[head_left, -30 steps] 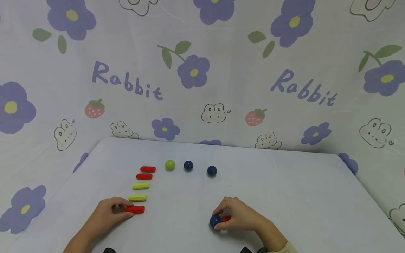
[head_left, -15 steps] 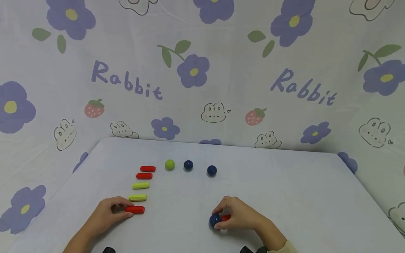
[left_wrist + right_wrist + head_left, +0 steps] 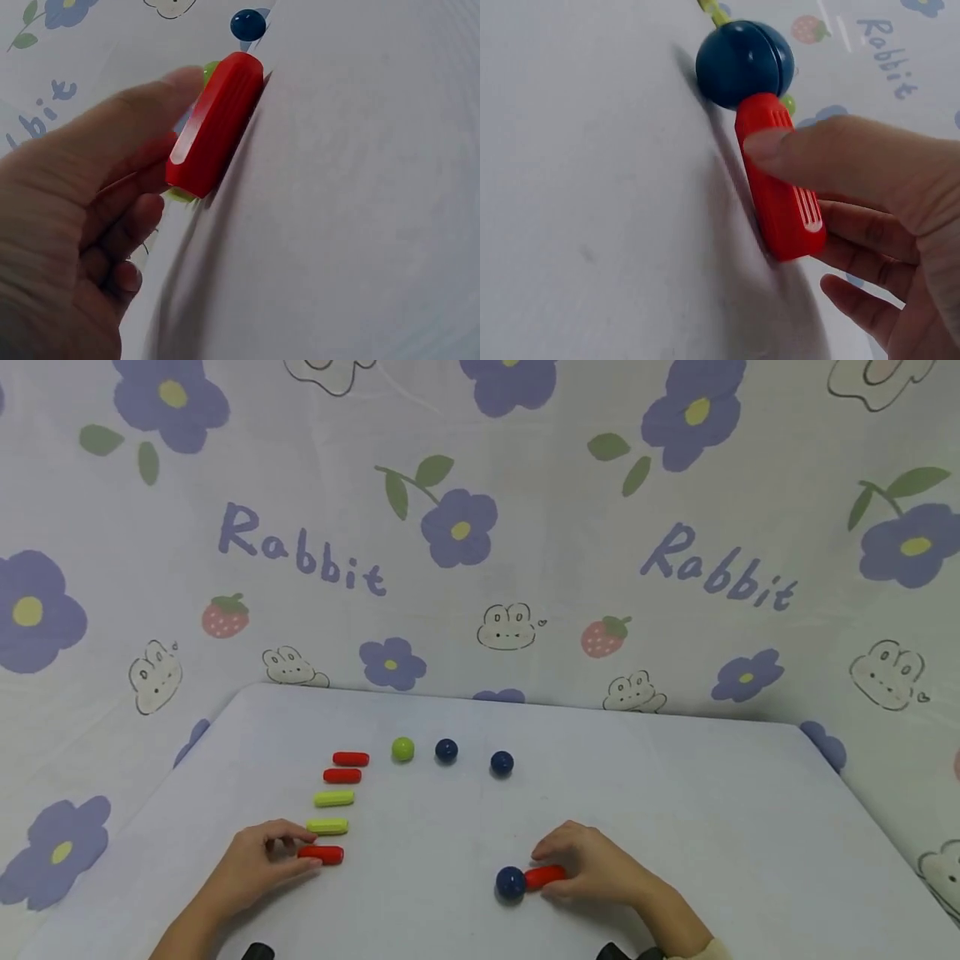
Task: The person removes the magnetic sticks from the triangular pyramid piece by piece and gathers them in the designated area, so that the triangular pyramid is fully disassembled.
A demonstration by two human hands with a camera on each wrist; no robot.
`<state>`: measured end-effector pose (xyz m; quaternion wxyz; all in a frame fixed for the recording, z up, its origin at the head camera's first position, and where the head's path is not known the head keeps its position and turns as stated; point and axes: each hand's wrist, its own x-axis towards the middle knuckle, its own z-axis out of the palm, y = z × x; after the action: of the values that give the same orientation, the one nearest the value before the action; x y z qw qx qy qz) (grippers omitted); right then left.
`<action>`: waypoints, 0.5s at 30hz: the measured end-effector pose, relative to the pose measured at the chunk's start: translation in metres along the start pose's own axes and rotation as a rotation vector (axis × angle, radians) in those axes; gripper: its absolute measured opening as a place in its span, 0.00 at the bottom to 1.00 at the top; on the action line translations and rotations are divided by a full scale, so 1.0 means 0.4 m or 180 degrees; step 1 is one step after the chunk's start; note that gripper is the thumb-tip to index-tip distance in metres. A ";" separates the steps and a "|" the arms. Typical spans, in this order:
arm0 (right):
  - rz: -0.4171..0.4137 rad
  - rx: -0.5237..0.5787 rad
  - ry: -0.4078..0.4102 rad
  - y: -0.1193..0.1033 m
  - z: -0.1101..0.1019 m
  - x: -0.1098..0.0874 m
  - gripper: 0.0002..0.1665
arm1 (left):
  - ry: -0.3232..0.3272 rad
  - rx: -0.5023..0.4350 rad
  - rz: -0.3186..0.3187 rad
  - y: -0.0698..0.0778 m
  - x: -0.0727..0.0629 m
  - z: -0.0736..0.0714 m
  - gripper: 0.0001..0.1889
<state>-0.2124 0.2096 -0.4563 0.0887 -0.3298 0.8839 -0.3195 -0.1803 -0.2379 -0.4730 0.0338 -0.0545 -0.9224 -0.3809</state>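
In the head view my left hand [image 3: 258, 864] is beside a red ridged stick [image 3: 322, 855]. Its thumb lies along the stick's near side, while the index finger stands a little off the far side. My right hand [image 3: 600, 868] has thumb and index finger spread around another red stick [image 3: 545, 877]. That stick's end meets a dark blue ball [image 3: 511, 883]. The right wrist view shows the thumb, blurred, in front of the red stick [image 3: 776, 187], with the blue ball [image 3: 742, 66] at its far end. Whether the right thumb touches the stick cannot be told.
Beyond the left hand, two yellow-green sticks [image 3: 327, 827] and two red sticks [image 3: 342, 776] lie in a column. A green ball [image 3: 402, 749] and two dark blue balls [image 3: 446, 751] sit farther back. Patterned cloth [image 3: 555, 568] hangs behind the white table [image 3: 675, 793].
My right hand has let go of the blue ball and moved right, over the red stick joined to it. My left index finger has lifted away from its red stick.
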 end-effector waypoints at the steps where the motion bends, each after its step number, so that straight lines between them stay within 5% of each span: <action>1: -0.0038 0.0007 0.0027 0.004 0.001 -0.001 0.16 | 0.0087 0.0050 0.0040 0.003 -0.001 0.002 0.17; 5: -0.0144 0.0146 0.0072 0.015 0.007 -0.002 0.11 | 0.0478 0.0066 0.0351 0.024 -0.009 0.024 0.17; 9: -0.0189 0.0247 0.0089 0.018 0.015 -0.002 0.10 | 0.0739 -0.0039 0.1060 0.059 -0.009 0.070 0.18; 12: -0.0256 0.0271 0.0132 0.016 0.020 -0.001 0.10 | 0.0690 0.0054 0.1512 0.091 -0.003 0.109 0.18; 15: -0.0250 0.0313 0.0130 0.015 0.023 0.000 0.11 | 0.0422 0.0235 0.1519 0.132 -0.001 0.144 0.19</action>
<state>-0.2121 0.2084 -0.4672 0.0741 -0.3529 0.8552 -0.3724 -0.1743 -0.1602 -0.4769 0.1851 -0.2443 -0.8925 -0.3310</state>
